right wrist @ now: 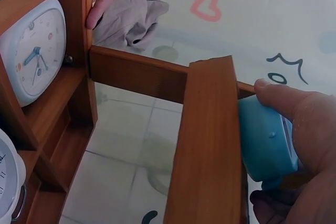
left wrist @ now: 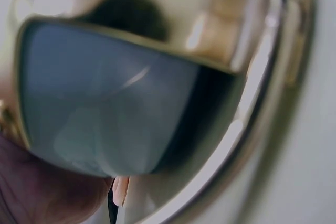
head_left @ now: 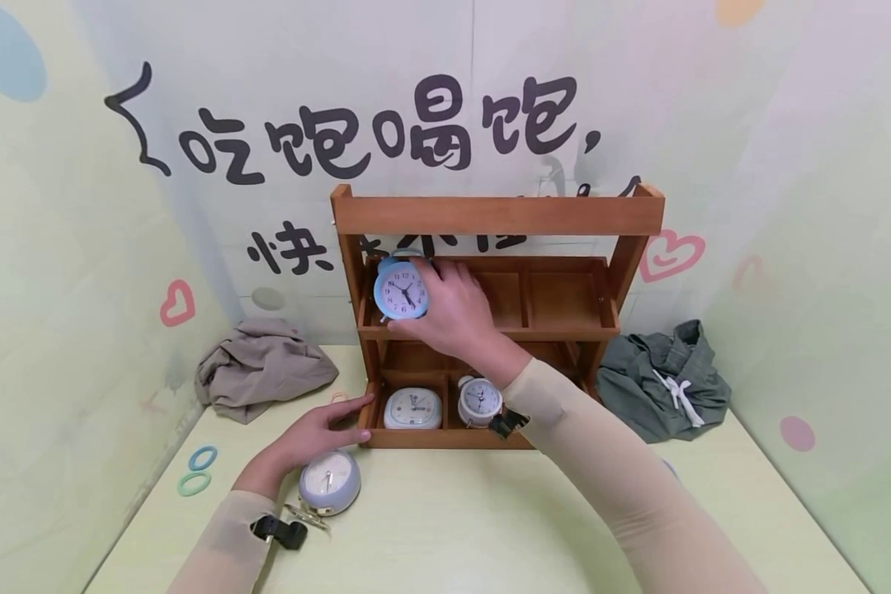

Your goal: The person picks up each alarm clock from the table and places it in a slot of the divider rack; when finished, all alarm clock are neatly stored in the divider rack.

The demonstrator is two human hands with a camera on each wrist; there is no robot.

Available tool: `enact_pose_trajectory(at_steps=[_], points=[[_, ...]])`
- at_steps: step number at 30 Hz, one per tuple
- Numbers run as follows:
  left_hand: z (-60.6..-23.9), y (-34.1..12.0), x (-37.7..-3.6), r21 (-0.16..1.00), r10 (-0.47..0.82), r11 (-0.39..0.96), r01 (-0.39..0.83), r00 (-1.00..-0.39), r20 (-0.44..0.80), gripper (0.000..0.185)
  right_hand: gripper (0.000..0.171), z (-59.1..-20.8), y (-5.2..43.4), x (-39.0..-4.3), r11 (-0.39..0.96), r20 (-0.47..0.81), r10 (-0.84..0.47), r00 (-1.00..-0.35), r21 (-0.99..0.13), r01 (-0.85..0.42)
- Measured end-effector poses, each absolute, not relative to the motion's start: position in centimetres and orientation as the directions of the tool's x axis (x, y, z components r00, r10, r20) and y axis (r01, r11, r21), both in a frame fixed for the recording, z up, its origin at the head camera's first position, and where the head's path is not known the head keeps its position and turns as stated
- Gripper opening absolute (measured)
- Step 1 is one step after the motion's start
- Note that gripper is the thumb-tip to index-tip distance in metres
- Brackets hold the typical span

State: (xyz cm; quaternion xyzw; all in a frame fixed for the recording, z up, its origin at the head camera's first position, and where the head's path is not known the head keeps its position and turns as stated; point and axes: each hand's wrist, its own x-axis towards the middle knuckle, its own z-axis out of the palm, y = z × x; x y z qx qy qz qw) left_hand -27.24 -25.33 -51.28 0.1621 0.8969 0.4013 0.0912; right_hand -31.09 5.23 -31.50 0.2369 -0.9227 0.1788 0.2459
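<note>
With two clocks already in the wooden shelf rack's [head_left: 490, 216] lower compartments, the right hand [head_left: 456, 309] grips the round light-blue alarm clock [head_left: 401, 289] at the upper-left compartment (apparently not yet released), while the relaxed left hand [head_left: 313, 433] touches the rack's base, a grey round clock [head_left: 330, 481] left on the counter [head_left: 475, 528].

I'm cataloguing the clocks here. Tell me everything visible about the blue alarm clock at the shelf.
The blue alarm clock is round, light blue, plastic-looking, with a white dial, black numerals and dark hands, plus a bell or handle on top. It stands upright, facing outward, at the left end of the wooden shelf's middle tier. The right hand grips it from the side; in the right wrist view its smooth blue back shows.
</note>
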Motion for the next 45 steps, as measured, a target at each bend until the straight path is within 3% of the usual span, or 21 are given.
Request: enact_pose_trajectory(at_steps=[22, 35, 45], points=[[-51.1, -25.3, -27.2, 0.751, 0.366, 0.621, 0.224, -0.930, -0.024, 0.075, 0.112, -32.3, 4.2, -32.7, 0.858, 0.535, -0.319, -0.782, -0.188, -0.478], [-51.1, -25.3, -27.1, 0.752, 0.358, 0.626, 0.205, -0.933, -0.043, 0.075, 0.113, -31.8, 3.8, -32.6, 0.871, 0.465, -0.306, -0.830, -0.216, -0.442], [-51.0, -25.2, -27.0, 0.748, 0.357, 0.629, 0.209, -0.933, -0.039, 0.074, 0.113, -30.6, 3.1, -32.2, 0.880, 0.363, -0.244, -0.899, -0.307, -0.363]])
